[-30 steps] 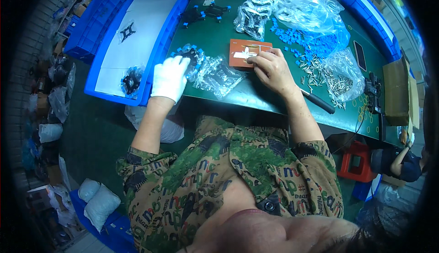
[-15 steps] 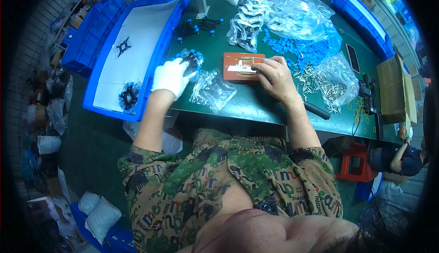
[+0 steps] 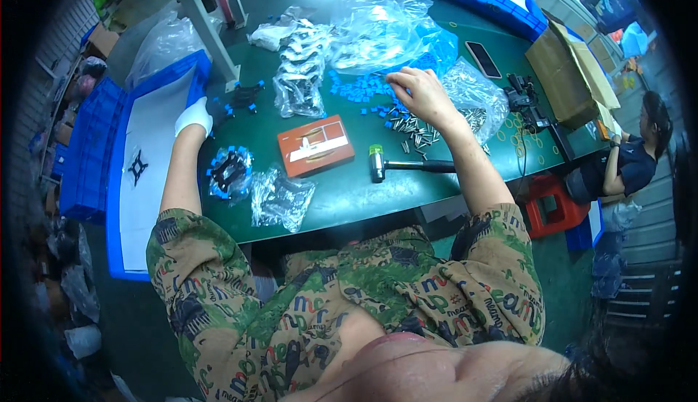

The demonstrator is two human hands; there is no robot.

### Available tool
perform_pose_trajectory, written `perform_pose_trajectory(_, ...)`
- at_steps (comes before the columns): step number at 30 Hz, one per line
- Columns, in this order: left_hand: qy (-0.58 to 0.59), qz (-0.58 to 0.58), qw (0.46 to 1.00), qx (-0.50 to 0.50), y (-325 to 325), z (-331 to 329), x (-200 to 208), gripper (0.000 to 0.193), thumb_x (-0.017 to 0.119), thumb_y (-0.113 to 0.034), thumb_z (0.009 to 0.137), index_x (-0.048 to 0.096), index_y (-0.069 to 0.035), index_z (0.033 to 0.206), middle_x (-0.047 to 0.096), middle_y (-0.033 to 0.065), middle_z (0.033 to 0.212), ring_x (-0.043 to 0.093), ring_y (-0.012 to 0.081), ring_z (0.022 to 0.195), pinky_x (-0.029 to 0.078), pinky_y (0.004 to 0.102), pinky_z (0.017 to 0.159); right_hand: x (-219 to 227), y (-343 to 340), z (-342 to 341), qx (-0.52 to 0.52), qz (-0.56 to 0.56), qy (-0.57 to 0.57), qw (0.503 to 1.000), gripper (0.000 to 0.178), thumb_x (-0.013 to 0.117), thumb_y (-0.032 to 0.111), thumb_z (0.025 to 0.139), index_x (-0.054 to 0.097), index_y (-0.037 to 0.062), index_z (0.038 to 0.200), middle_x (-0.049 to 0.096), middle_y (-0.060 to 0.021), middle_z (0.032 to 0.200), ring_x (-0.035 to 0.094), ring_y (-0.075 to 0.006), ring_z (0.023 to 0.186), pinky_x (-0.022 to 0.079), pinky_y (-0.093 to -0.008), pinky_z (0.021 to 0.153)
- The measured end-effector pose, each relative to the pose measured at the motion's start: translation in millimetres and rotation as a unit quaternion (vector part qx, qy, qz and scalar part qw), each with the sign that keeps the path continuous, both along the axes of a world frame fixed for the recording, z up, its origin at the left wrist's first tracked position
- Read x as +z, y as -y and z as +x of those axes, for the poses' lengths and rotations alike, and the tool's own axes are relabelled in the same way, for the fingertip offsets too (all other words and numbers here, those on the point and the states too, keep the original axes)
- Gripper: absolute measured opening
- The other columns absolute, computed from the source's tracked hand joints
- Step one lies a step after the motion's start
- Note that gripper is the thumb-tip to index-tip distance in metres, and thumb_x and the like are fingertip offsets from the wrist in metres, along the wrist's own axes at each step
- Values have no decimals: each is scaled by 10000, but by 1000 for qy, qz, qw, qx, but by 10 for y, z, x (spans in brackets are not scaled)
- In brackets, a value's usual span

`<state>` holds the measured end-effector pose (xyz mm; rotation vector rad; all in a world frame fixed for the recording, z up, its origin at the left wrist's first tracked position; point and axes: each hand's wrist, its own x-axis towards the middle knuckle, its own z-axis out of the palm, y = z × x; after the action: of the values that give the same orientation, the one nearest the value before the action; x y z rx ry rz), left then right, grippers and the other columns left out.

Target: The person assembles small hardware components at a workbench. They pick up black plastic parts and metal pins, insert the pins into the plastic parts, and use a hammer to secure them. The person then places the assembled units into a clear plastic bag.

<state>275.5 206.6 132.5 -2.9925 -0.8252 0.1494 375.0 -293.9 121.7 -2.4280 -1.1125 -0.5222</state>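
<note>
My left hand (image 3: 194, 117), in a white glove, is at the tray's inner edge beside black X-shaped frames with blue ends (image 3: 246, 95). Its fingertips are hidden against dark parts. Bare, my right hand (image 3: 425, 98) hovers over small blue caps (image 3: 356, 86) and loose metal pins (image 3: 418, 134), fingers bent together; anything between them is too small to make out. Another black frame with blue caps (image 3: 230, 173) lies near the left forearm, next to a clear plastic bag (image 3: 282, 198). An orange-brown box (image 3: 316, 147) sits mid-table, with a hammer (image 3: 416, 165) to its right.
The blue tray (image 3: 116, 216) at left holds a black frame (image 3: 137, 167). Bagged black parts (image 3: 299, 67), plastic sheeting (image 3: 382, 27) and a metal post (image 3: 211, 35) stand farther back. A phone (image 3: 483, 60), cardboard box (image 3: 567, 71) and another person (image 3: 627, 156) are at right.
The view has shifted. My right hand has left the orange-brown box for the blue caps, uncovering the hammer. My left hand has moved off the near capped frame toward the farther ones.
</note>
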Motion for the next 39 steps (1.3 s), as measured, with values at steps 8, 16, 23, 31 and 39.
perform_pose_trajectory(8,-53,6,998,28,43,122,119,608,573,-169,926,477,-210,1526,571,155,1471,558,361,1345,455,467,1116,-189,-523,1169,-83,-90,18,992,290,626,279,930,750,127,1144,705,-126,1136,649,-353,1119,513,-492,943)
perform_pose_trajectory(16,-27,9,999,22,32,57,206,570,552,-180,922,523,-204,1490,595,162,1437,592,350,1300,474,461,1085,-380,-765,1327,-94,-201,-37,974,306,610,399,945,787,177,1057,696,-84,1195,622,-330,1177,455,-582,971)
perform_pose_trajectory(23,186,-42,981,-25,-347,-437,427,605,578,-273,905,520,-110,1484,615,210,1388,584,399,1278,460,449,1077,-357,-710,1293,-34,195,9,980,221,697,297,937,770,119,1048,752,-78,1024,706,-304,1001,535,-430,875)
perform_pose_trajectory(31,317,-359,878,11,-238,-1017,345,613,622,-232,941,494,-28,1504,685,35,986,508,63,651,424,244,551,57,-2166,-271,314,264,-98,907,223,709,241,943,728,46,1050,723,-104,1003,693,-272,939,545,-391,832)
perform_pose_trajectory(39,284,-351,889,-69,-12,-1399,351,574,603,-237,953,516,-49,1488,698,59,1110,570,110,764,494,270,682,-386,-2909,-1016,456,-5,29,890,243,665,299,958,722,127,1120,690,-57,1146,635,-241,1142,420,-466,1049)
